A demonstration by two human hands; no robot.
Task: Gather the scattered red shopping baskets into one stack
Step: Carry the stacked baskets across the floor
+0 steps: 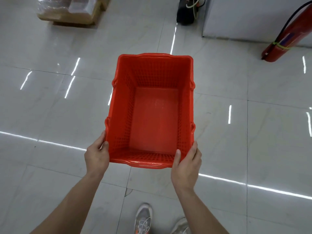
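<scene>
Our grey sneakers (143, 218) stand on glossy white floor tiles (50, 107) streaked with reflected ceiling lights. We hold one red basket (152, 115) above the floor, our left hand (97, 156) and right hand (186, 163) each clamped on a near corner of its rim. It is empty, with perforated plastic walls, a smooth base and a scalloped rim. Wrapped cardboard boxes (70, 10) sit far left; a red fire extinguisher (287, 39) stands far right beside a white wall (244, 16).
</scene>
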